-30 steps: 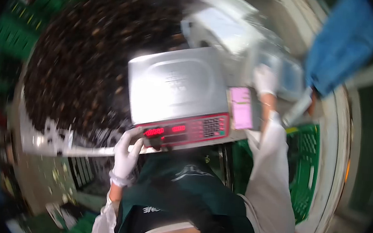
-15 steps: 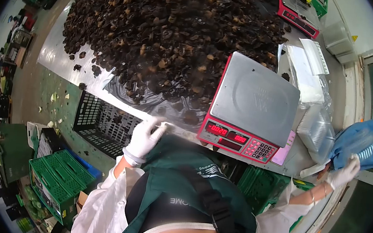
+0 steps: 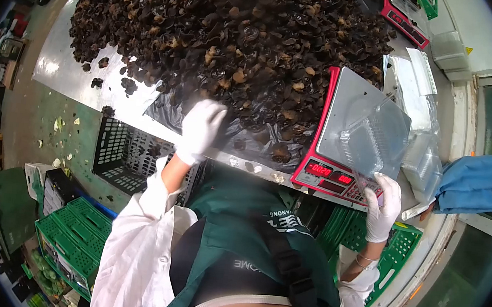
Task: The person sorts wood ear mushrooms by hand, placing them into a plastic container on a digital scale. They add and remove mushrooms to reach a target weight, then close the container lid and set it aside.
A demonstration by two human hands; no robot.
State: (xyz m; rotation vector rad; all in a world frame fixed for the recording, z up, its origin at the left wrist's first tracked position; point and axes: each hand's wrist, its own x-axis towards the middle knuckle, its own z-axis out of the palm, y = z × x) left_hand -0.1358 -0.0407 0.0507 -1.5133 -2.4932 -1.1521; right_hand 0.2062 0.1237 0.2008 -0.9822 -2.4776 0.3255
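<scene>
My left hand (image 3: pixel 202 128), in a white glove, is over the table's front edge beside the near side of a big pile of dark brown mushroom-like pieces (image 3: pixel 221 43). Motion blurs it, and whether its fingers hold anything is unclear. My right hand (image 3: pixel 382 207), gloved too, pinches the near edge of a clear plastic tray (image 3: pixel 368 136). That tray is over the steel plate of a red scale (image 3: pixel 340 112). The red display (image 3: pixel 320 170) reads -0.020 and 0.00.
Clear trays (image 3: pixel 422 163) and white packets (image 3: pixel 406 80) lie right of the scale. A second red scale (image 3: pixel 406 26) stands at the back right. Below the table are a black crate (image 3: pixel 116 158) and green crates (image 3: pixel 75 234). Blue cloth (image 3: pixel 476 184) hangs at the right.
My right hand has brought the clear tray from the far right to the scale. My left hand has moved up toward the pile. The view has shifted a little.
</scene>
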